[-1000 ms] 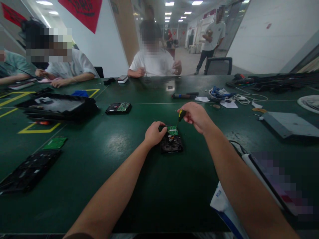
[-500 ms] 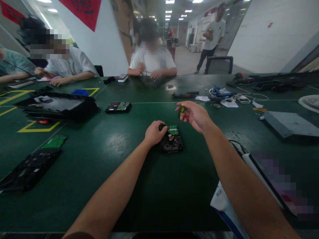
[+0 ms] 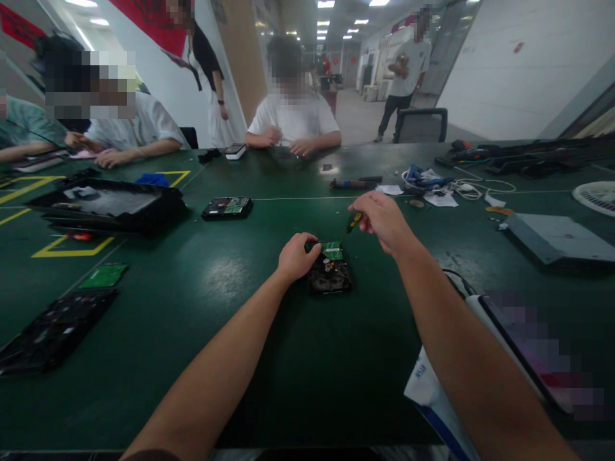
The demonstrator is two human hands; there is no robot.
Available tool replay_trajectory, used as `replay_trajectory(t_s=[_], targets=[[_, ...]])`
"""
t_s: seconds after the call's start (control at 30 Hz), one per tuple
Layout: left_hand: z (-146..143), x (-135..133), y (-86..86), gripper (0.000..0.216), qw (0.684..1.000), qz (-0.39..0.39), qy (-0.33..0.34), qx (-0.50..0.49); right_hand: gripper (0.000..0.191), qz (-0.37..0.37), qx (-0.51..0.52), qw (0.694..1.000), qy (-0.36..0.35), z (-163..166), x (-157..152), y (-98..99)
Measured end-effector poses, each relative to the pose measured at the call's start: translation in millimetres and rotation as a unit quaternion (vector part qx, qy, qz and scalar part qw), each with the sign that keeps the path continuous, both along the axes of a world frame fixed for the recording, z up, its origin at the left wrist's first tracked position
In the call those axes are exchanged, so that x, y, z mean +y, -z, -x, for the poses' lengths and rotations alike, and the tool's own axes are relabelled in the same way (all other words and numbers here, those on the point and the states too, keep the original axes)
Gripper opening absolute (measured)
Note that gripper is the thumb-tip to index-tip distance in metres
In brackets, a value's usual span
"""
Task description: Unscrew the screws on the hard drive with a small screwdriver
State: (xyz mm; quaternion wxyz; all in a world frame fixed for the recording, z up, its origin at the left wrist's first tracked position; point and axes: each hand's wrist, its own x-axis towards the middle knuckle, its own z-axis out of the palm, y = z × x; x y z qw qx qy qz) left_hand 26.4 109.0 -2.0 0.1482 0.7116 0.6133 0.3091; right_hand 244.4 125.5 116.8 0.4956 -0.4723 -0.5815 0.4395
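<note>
A black hard drive (image 3: pixel 329 274) with a small green circuit board (image 3: pixel 332 250) on its far end lies on the green table in front of me. My left hand (image 3: pixel 296 256) is closed on the drive's far left corner, pressing it down. My right hand (image 3: pixel 382 219) hovers just above and to the right of the drive, fingers pinched on a small screwdriver (image 3: pixel 353 221) with a yellow and black handle, its tip pointing down toward the circuit board.
A second hard drive (image 3: pixel 227 207) lies further back left, beside a black monitor housing (image 3: pixel 108 206). A loose green board (image 3: pixel 104 275) and a black panel (image 3: pixel 50 331) lie at my left. Cables, tools, a grey panel (image 3: pixel 560 239) lie right. People sit across the table.
My right hand lifted the screwdriver off the circuit board, turned it in the fingers, then brought it back down tip-first. My left hand stayed on the drive. A person walked in at the back left.
</note>
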Motion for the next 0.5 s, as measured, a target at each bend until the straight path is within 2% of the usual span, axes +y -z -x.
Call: replay_trajectory(t_s=[0.27, 0.4, 0.5], targets=[[0.8, 0.6, 0.8, 0.023, 1.0, -0.001, 0.003, -0.009, 0.018, 0.034, 0.057, 0.993, -0.101, 4.6, -4.4, -0.5], [0.8, 0.7, 1.0, 0.024, 1.0, -0.004, 0.002, -0.009, 0.018, 0.042, 0.092, 0.988, -0.114, 5.7, -4.0, 1.0], [0.7, 0.8, 1.7, 0.023, 1.0, -0.012, 0.004, -0.01, 0.015, 0.045, 0.084, 0.991, -0.097, 4.3, -2.8, 0.7]])
